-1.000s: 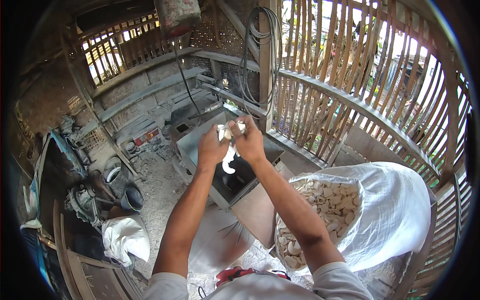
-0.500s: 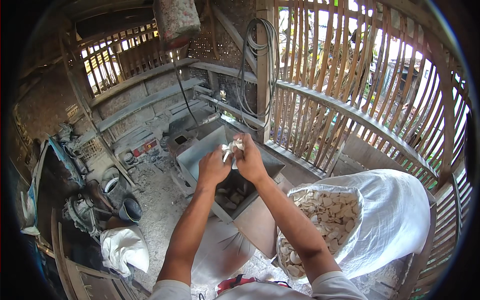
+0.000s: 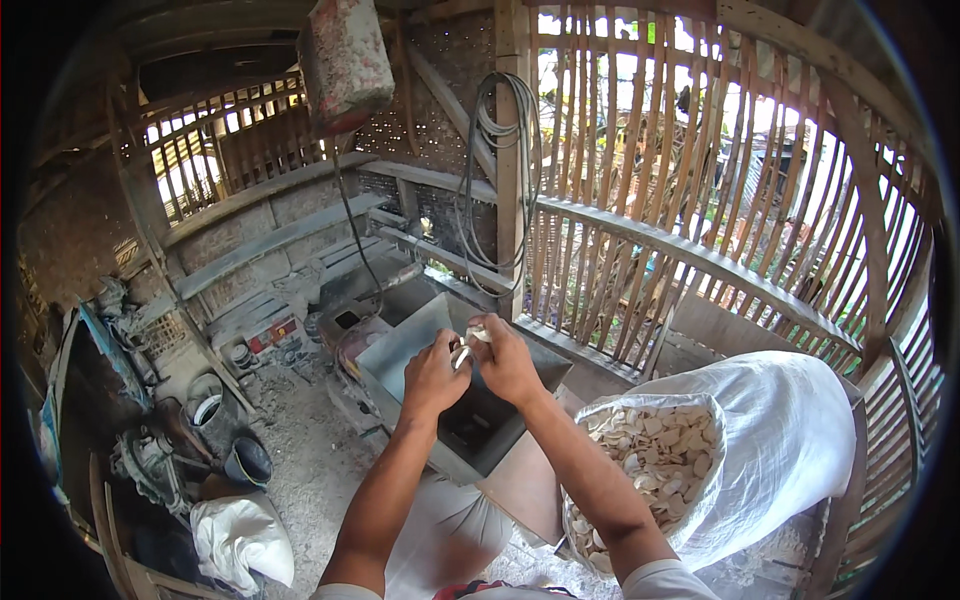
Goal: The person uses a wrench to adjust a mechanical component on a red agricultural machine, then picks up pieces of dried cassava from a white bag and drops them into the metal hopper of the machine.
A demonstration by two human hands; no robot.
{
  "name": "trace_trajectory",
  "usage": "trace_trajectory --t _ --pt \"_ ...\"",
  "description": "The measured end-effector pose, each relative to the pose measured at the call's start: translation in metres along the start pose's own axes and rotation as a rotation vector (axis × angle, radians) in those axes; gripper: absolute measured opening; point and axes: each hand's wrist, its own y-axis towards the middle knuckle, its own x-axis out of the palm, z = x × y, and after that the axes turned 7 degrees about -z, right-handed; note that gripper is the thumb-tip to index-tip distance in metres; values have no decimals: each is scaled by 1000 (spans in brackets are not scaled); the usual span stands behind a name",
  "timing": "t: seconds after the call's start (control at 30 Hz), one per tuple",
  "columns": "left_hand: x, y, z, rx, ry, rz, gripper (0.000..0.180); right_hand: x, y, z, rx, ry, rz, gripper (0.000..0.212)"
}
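My left hand (image 3: pixel 435 376) and my right hand (image 3: pixel 508 366) are side by side over a square metal hopper (image 3: pixel 402 352). Fingers of both are closed on pale dried chips. A whitish chip (image 3: pixel 461 355) pokes out of the left hand, and a pale piece (image 3: pixel 479 334) shows at the right fingertips. Below them the hopper's inside is dark, with little to make out at its bottom. To the right, a large white woven sack (image 3: pixel 775 440) lies on its side, its mouth full of similar flat chips (image 3: pixel 655 450).
A brown board (image 3: pixel 525 490) lies between hopper and sack. At the left stand a dark bucket (image 3: pixel 248 461), a grey container (image 3: pixel 213 408) and a white bag (image 3: pixel 240 542). A dusty box-like object (image 3: pixel 348 65) hangs above; a coiled hose (image 3: pixel 500 130) hangs on the post (image 3: pixel 511 160).
The view has tilted up and shifted a little. Both hands sit lower in the picture, and the chips seen earlier on the hopper's bottom no longer show there.
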Motion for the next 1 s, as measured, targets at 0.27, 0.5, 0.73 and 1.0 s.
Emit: trace_trajectory --t 0.27,0.5,0.73,1.0 --pt "0 -2 1 20 72 -40 33 -5 -2 -11 129 -105 -5 28" --pt "-6 -4 6 56 92 -124 37 -8 -4 -6 158 -259 -7 29" --pt "-14 -10 15 41 87 -176 43 -8 -7 10 92 -358 -104 34" --pt "-78 -23 8 251 -41 -43 50 -14 -14 -2 140 -426 -335 38"
